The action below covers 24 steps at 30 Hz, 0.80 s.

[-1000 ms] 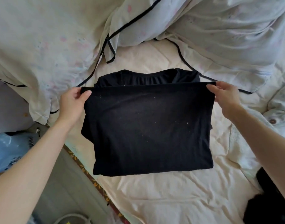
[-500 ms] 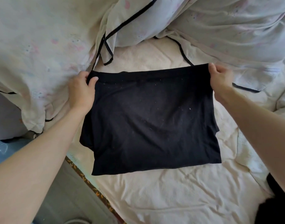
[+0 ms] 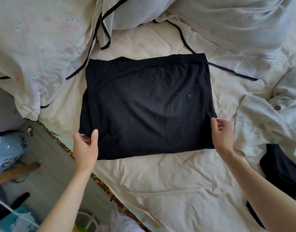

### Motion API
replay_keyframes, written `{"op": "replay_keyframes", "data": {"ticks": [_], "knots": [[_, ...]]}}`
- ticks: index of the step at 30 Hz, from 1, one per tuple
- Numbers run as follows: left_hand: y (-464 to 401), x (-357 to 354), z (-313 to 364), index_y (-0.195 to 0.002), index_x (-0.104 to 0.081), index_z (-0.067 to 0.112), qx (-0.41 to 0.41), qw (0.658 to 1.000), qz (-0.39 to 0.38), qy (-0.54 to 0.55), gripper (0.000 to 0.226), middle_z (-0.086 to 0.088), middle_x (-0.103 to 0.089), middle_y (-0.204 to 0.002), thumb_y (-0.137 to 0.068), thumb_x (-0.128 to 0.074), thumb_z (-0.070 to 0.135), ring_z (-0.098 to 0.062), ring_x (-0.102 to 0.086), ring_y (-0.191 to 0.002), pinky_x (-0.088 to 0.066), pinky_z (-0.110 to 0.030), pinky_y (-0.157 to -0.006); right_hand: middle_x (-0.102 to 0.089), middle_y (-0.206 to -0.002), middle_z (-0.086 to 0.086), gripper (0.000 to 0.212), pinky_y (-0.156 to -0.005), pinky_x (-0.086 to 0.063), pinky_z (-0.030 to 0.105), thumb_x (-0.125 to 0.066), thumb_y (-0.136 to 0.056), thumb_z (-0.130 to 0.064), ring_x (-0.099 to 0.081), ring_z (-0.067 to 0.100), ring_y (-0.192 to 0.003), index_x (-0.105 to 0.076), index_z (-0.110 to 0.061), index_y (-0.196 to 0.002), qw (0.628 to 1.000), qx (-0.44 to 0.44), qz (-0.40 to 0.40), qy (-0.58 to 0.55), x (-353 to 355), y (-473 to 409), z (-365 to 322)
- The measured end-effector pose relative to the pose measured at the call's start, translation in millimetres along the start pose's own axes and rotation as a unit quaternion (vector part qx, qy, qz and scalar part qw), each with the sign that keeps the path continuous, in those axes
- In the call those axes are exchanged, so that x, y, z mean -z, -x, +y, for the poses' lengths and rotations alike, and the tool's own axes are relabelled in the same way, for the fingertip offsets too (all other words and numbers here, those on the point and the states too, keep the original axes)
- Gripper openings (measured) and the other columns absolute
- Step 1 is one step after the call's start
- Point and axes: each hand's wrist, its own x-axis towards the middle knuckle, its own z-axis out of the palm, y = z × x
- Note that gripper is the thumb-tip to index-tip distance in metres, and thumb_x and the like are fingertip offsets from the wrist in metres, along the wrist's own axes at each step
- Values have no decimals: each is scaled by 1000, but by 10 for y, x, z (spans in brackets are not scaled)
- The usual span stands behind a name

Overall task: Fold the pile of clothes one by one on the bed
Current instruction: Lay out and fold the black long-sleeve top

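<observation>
A folded black garment [image 3: 147, 106] lay flat as a rough rectangle in the middle of a bed covered with a cream sheet [image 3: 160, 190]. Small flecks of pale lint dotted its surface.

The person's left hand [image 3: 85, 146] was at the garment's near left corner. Its thumb lay on top of the cloth while the fingers curled beneath the edge, pinching the fabric. The right hand [image 3: 222, 136] sat at the near right corner, fingers gently curved and touching the garment's edge; whether they actually gripped the cloth could not be told. Both bare forearms reached in from the bottom of the view.

Beyond the garment, a rumpled pale quilt with black piping [image 3: 43, 47] was heaped across the far side of the bed. To the right lay a crumpled light shirt with brown buttons [image 3: 269, 114], and just nearer than it, at the right edge, a dark piece of clothing [image 3: 281, 166].

To the left, off the bed, the floor [image 3: 48, 161] showed, with a blue bag [image 3: 6, 151] near the left edge.
</observation>
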Motion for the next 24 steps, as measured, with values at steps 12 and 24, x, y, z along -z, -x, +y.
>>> {"op": "replay_keyframes", "data": {"ticks": [12,24], "knots": [[259,-77,-77,-136,-36,8,-35,999,-3,17,43,-14,-45,-140,-99,-47,27,-25,-41,-130,-34,-27,-91,-52,-81,8,24,-64,-36,35,-34,-102,-27,-49,25,-74,-43,-6,-94,997,71,-10,37,19,469,1],[1313,285,-520,-136,-40,4,7,999,13,35,44,-15,-44,-142,-98,-49,24,-26,-40,-132,-37,-34,-99,-48,-71,-5,24,-50,-30,26,-36,-101,-30,-46,9,-62,-42,-14,-83,992,104,-29,64,588,1302,834]]}}
